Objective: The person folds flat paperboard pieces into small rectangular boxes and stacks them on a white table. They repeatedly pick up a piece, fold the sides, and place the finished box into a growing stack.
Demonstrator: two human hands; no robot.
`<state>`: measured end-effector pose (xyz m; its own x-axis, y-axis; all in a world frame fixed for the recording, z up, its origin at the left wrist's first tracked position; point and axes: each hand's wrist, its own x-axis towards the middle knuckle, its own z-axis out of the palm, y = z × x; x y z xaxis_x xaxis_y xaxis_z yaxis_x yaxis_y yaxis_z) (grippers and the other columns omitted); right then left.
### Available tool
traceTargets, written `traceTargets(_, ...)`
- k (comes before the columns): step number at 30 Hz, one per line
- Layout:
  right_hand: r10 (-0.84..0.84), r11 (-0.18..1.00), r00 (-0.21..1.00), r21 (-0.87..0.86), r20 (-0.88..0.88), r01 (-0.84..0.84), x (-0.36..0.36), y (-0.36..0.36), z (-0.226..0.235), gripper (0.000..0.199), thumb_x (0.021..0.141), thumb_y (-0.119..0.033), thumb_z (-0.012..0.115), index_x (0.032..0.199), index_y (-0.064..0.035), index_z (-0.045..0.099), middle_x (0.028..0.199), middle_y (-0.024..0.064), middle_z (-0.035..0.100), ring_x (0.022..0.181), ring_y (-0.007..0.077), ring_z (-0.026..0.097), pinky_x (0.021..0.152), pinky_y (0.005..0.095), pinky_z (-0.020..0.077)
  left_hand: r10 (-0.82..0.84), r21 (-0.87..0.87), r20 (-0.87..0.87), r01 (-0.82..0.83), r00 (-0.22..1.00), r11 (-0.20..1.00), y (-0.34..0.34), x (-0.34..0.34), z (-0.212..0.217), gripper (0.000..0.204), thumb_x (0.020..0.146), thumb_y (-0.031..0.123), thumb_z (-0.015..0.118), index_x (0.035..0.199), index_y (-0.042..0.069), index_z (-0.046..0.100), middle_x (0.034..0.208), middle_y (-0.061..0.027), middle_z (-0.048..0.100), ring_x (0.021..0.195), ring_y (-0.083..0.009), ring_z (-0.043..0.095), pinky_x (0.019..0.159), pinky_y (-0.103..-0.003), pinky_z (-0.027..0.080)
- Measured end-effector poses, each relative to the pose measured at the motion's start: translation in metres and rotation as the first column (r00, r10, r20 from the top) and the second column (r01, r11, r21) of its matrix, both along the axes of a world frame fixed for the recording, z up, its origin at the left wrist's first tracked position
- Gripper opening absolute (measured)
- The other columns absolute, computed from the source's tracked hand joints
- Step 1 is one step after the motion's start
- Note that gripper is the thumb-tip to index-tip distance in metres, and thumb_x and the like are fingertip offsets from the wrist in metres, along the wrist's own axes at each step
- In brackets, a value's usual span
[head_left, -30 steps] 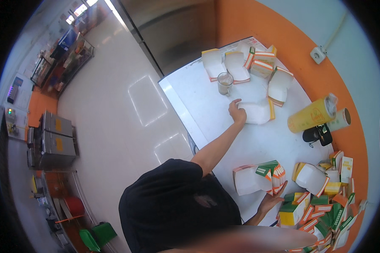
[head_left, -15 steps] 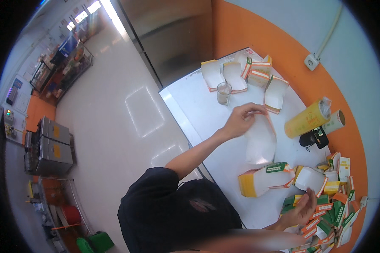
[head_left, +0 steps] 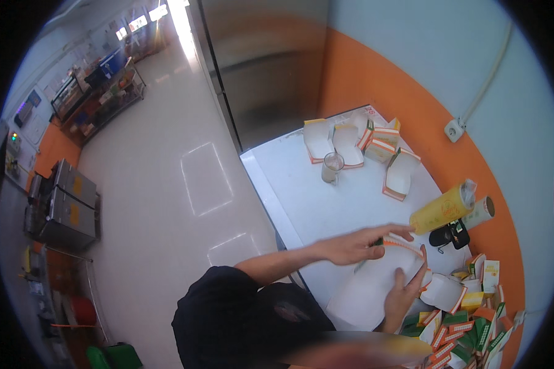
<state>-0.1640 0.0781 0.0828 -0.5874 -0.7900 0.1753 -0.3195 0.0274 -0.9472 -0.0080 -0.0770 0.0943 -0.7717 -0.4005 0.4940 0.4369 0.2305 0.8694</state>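
An unfolded paper food box [head_left: 369, 289], white inside with an orange-and-green patterned edge, is tilted above the near part of the table. My right hand [head_left: 406, 292] grips its right side, thumb on the white inner face and fingers around the outer edge. Over the upper edge of the box reaches my left hand [head_left: 357, 246], open, with its fingers stretched out and its thumb apart; whether it presses on the edge is hard to see. Beside my right hand stands another open box [head_left: 442, 292], its white inside showing.
Several opened boxes [head_left: 399, 175] stand at the table's far end near a glass mug [head_left: 332, 167]. On the right are a yellow cylinder [head_left: 440, 209], a pale roll [head_left: 479, 212] and a black case [head_left: 452, 235]. Folded cartons [head_left: 468, 332] are heaped at the near right, against the orange wall.
My right hand has left the carton heap and now grips the box. My left hand has come nearer and over the box's edge, fingers straightened. The view has tilted up.
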Motion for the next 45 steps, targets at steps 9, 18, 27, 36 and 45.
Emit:
traceTargets(9,0.181,0.982,0.849,-0.138,0.496,-0.128,0.003,0.006,-0.006,0.054,0.112,-0.048,0.033,0.138,-0.0046,0.051,0.136,0.0138,0.057,0.122,0.0235,0.057,0.105,0.0372,0.0448,0.169,0.413,0.004,-0.156,0.986,0.897,0.034,-0.034,-0.050,0.048,0.114,0.036,0.022,0.143,0.004,0.043,0.139,-0.0123,0.053,0.131,-0.0223,0.050,0.115,-0.036,0.035)
traceTargets(18,0.017,0.946,0.880,-0.294,0.474,0.140,0.016,0.003,-0.002,0.040,0.110,-0.032,0.045,0.118,0.0042,0.060,0.100,0.0132,0.068,0.089,0.0207,0.068,0.078,0.0305,0.0556,-0.232,0.745,-0.390,0.453,0.891,0.489,0.041,-0.030,-0.038,0.067,0.109,0.043,0.045,0.160,0.003,0.027,0.155,-0.0155,0.047,0.138,-0.0234,0.050,0.116,-0.039,0.041)
traceTargets(27,-0.350,0.917,0.923,-0.261,-0.160,0.302,-0.001,0.018,-0.036,0.029,0.104,-0.017,0.060,0.083,0.0030,0.058,0.078,0.0096,0.062,0.071,0.0149,0.055,0.064,0.0316,0.0467,0.142,0.249,0.165,-0.180,0.976,0.952,0.059,-0.043,-0.040,0.041,0.108,0.031,0.055,0.129,-0.002,0.067,0.097,-0.0078,0.075,0.082,-0.0090,0.064,0.075,-0.026,0.053)
traceTargets(36,-0.339,0.884,0.937,-0.371,-0.087,0.285,0.003,0.034,-0.035,0.030,0.105,-0.020,0.058,0.090,0.0053,0.064,0.080,0.0095,0.065,0.071,0.0144,0.058,0.067,0.0288,0.0474,0.100,0.284,0.177,-0.148,0.979,0.947,0.069,-0.039,-0.036,0.042,0.109,0.033,0.052,0.111,-0.003,0.074,0.076,-0.0033,0.071,0.066,-0.0038,0.055,0.060,-0.025,0.049)
traceTargets(45,-0.117,0.992,0.977,-0.067,-0.176,0.107,0.000,0.073,-0.049,0.028,0.103,-0.019,0.059,0.093,0.0051,0.067,0.079,0.0070,0.067,0.070,0.0141,0.057,0.066,0.0291,0.0463,0.013,0.533,0.062,-0.044,0.998,0.845,0.056,-0.033,-0.038,0.044,0.109,0.036,0.052,0.110,-0.005,0.070,0.087,0.0001,0.068,0.083,-0.0053,0.056,0.073,-0.027,0.050)
